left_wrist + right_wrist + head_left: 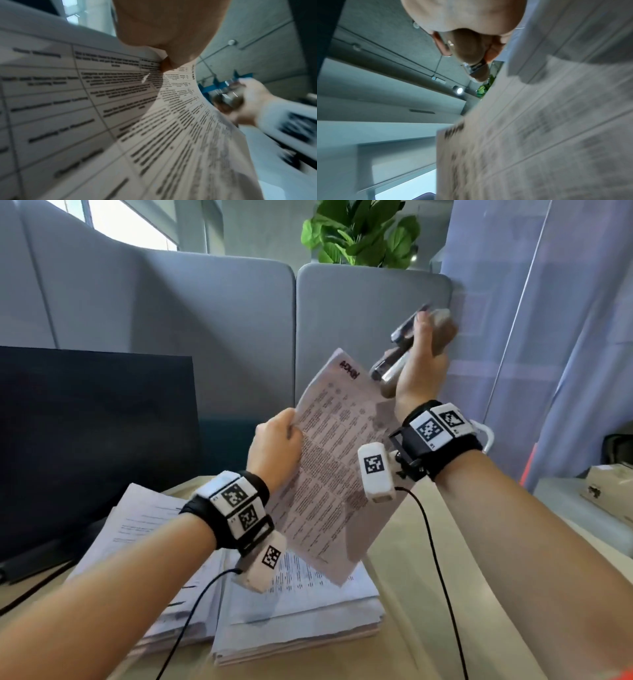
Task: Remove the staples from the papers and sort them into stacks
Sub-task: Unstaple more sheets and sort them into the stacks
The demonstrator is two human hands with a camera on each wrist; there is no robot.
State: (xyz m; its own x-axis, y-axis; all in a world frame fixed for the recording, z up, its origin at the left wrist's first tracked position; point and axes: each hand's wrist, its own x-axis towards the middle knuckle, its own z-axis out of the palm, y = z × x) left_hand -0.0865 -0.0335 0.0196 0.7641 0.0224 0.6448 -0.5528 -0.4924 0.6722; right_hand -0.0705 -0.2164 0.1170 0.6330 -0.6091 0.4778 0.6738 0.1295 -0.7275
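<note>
a printed set of papers [329, 460] is held up in the air above the desk [404, 594], tilted on a diagonal, with its lower corner hanging over the right-hand stack [298, 611] of loose sheets; a second stack [144, 529] lies just beside it to the left. the left hand [274, 450] is curled round the left edge of the sheets, thumb on the printed face as seen in the left wrist view. the right hand [421, 361] is closed round a staple remover [394, 364], a dark and metallic tool, which is raised at the top right corner of the sheets; whether its tips touch the paper or a staple cannot be told, since that region is blurred. the sheets are judged light, thin and floppy: they bow under their own weight in the left wrist view, and they would tear readily at a stapled corner if pulled hard. a hold close to the stapled corner, with the paper pinched flat near the staple, is judged the safer grip, so that the corner is kept taut while the tool is worked under the wire.
</note>
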